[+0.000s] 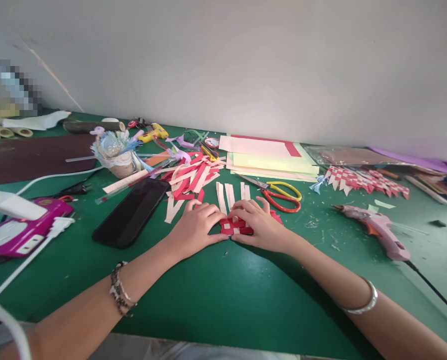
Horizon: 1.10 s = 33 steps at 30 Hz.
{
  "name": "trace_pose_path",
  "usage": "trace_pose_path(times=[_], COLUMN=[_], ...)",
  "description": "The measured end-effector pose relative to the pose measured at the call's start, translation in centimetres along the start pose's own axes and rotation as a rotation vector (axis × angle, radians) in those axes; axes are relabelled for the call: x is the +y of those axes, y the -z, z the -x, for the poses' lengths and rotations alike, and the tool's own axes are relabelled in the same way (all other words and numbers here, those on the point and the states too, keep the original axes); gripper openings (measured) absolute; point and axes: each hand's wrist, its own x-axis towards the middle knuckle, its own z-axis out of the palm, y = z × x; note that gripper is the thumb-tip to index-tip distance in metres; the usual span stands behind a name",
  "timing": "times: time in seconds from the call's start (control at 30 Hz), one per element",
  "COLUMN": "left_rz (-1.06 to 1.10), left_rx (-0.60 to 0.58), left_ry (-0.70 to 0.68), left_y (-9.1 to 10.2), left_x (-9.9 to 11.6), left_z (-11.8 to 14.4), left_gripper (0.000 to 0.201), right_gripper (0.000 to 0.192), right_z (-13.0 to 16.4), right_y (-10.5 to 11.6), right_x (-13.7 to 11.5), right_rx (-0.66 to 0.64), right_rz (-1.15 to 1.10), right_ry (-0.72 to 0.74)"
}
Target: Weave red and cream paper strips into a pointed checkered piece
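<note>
Both hands rest on a small red-and-white woven paper-strip mat (235, 226) at the middle of the green worktop (223, 300). The left hand (195, 227) lies curled with fingers pressing its left edge; the right hand (261, 225) presses flat, fingers spread, over its right side. Red-and-yellow-handled scissors (281, 195) lie just behind.

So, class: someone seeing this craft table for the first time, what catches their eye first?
Both hands, left hand and right hand, press on a red-and-white woven paper piece at the centre of the green table. Behind them lie red-and-yellow scissors, with a pink glue gun to the right.
</note>
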Motion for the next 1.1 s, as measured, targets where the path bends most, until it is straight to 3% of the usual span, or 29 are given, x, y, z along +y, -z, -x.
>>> trace_pose_path(times=[0.2,0.4,0.63,0.9,1.1], left_rz=[0.001,0.089,0.097,0.068,0.027], left_rx=[0.005,0.001,-0.187,-0.297,-0.27], left_ry=[-0.024,-0.122,-0.307,-0.21,-0.221], left_y=[0.3,0.6,0.6,0.4,0.3], left_x=[-0.2,0.0,0.3,0.1,0.3], left_z=[0.0,-0.1,0.3,1.1,1.2], left_gripper=[0.039,0.033,0.059,0.07,0.071], right_gripper=[0.038,0.039,0.027,0.021,0.02], right_z=[0.9,4.2,5.7,5.1,4.8], right_y=[0.9,1.8,1.1,0.6,0.7], right_x=[0.2,2.0,2.4,1.9,1.1], right_rx=[0.045,0.072,0.105,0.09,0.086], right_rz=[0.013,0.026,0.096,0.065,0.024], right_ry=[-0.023,-0.093,-0.139,-0.212,-0.278])
